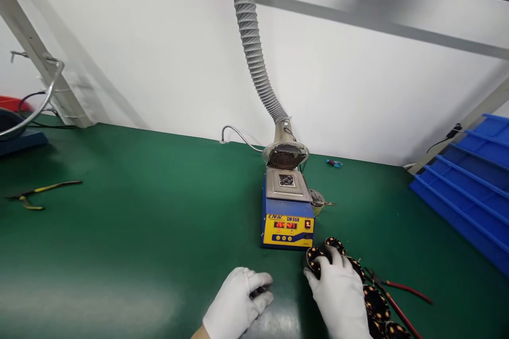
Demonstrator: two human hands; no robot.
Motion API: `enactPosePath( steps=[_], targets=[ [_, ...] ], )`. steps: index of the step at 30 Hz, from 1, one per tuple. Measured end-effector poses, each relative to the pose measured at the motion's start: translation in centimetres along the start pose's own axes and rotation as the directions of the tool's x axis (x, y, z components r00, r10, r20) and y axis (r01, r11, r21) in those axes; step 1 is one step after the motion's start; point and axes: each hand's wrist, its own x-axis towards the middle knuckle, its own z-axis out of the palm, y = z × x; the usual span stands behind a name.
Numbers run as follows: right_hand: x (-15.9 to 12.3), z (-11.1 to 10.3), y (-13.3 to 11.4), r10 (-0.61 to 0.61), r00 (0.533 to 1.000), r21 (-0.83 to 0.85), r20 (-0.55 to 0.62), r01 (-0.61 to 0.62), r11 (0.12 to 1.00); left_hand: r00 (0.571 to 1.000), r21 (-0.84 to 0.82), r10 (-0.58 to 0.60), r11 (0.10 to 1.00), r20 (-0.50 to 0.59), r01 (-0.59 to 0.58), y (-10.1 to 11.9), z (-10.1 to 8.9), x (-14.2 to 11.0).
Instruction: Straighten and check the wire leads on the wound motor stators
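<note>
Both my hands wear white gloves and rest low on the green mat (pixel 139 233). My left hand (pixel 237 306) is curled round a small dark part that I cannot name. My right hand (pixel 340 294) lies over a pile of round black stators with copper windings (pixel 376 302), its fingers closed on one at the pile's near end (pixel 316 260). Just beyond my hands stands a blue and yellow solder pot (pixel 287 211) with a red digital readout.
A grey ribbed fume hose (pixel 254 58) drops to a fan hood (pixel 285 154) over the pot. Red-handled cutters (pixel 397 296) lie right of the stators. Yellow-handled pliers (pixel 40 193) lie far left. Blue stacked bins (pixel 469 180) stand at the right, a magnifier ring (pixel 35 100) at the left.
</note>
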Motion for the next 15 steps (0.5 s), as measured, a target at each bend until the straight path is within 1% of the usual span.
enactPosePath(
  steps=[1, 2, 3, 4, 5, 6, 7, 8, 9, 10, 11, 12, 13, 14, 15],
  targets=[
    [-0.2, 0.3, -0.2, -0.006, 1.0, -0.005, 0.008, 0.006, 1.0, 1.0, -0.032, -0.016, 0.999, -0.015, 0.016, -0.1, -0.1, -0.1],
    [-0.5, 0.6, -0.5, -0.037, 0.999, 0.015, 0.022, 0.037, 0.999, 0.999, -0.051, -0.012, 0.999, -0.037, 0.01, -0.1, -0.2, -0.1],
    [-0.8, 1.0, -1.0, -0.083, 0.996, 0.066, 0.035, 0.08, 0.995, 0.998, -0.061, 0.015, 0.998, -0.067, -0.019, 0.0, -0.3, -0.2],
    [-1.2, 1.5, -1.5, -0.135, 0.99, 0.147, 0.046, 0.127, 0.981, 0.993, -0.064, 0.057, 0.996, -0.106, -0.064, 0.0, -0.5, -0.2],
    [-1.6, 2.0, -2.2, -0.2, 0.978, 0.262, 0.063, 0.177, 0.949, 0.984, -0.058, 0.106, 0.992, -0.143, -0.115, 0.1, -0.6, -0.2],
    [-2.0, 2.5, -2.9, -0.26, 0.963, 0.404, 0.072, 0.21, 0.89, 0.973, -0.045, 0.152, 0.986, -0.173, -0.162, 0.2, -0.8, -0.2],
    [-2.3, 3.1, -3.6, -0.303, 0.951, 0.559, 0.065, 0.217, 0.801, 0.964, -0.03, 0.192, 0.979, -0.186, -0.201, 0.3, -1.0, -0.2],
    [-2.6, 3.5, -4.2, -0.318, 0.947, 0.707, 0.042, 0.197, 0.68, 0.958, -0.021, 0.216, 0.974, -0.188, -0.224, 0.4, -1.2, -0.2],
    [-2.7, 3.9, -4.7, -0.301, 0.953, 0.834, 0.03, 0.142, 0.533, 0.958, -0.021, 0.219, 0.974, -0.186, -0.226, 0.5, -1.4, -0.3],
    [-2.8, 4.3, -5.0, -0.255, 0.966, 0.928, 0.037, 0.061, 0.367, 0.96, -0.028, 0.207, 0.976, -0.188, -0.216, 0.7, -1.6, -0.3],
    [-2.8, 4.5, -5.1, -0.187, 0.98, 0.98, 0.067, -0.03, 0.197, 0.963, -0.034, 0.19, 0.979, -0.191, -0.2, 0.8, -1.8, -0.4],
    [-2.6, 4.7, -5.1, -0.124, 0.985, 0.992, 0.122, -0.117, 0.045, 0.966, -0.036, 0.173, 0.982, -0.194, -0.184, 0.9, -1.9, -0.4],
    [-2.4, 4.8, -4.9, -0.094, 0.977, 0.978, 0.19, -0.197, -0.072, 0.97, -0.03, 0.159, 0.986, -0.185, -0.167, 1.0, -2.0, -0.5],
    [-2.2, 4.8, -4.7, -0.096, 0.961, 0.952, 0.258, -0.27, -0.145, 0.975, -0.01, 0.151, 0.988, -0.166, -0.155, 1.0, -2.0, -0.5],
    [-1.9, 4.8, -4.5, -0.118, 0.943, 0.928, 0.311, -0.328, -0.176, 0.979, 0.026, 0.152, 0.988, -0.133, -0.15, 0.9, -1.9, -0.5]
  ],
)
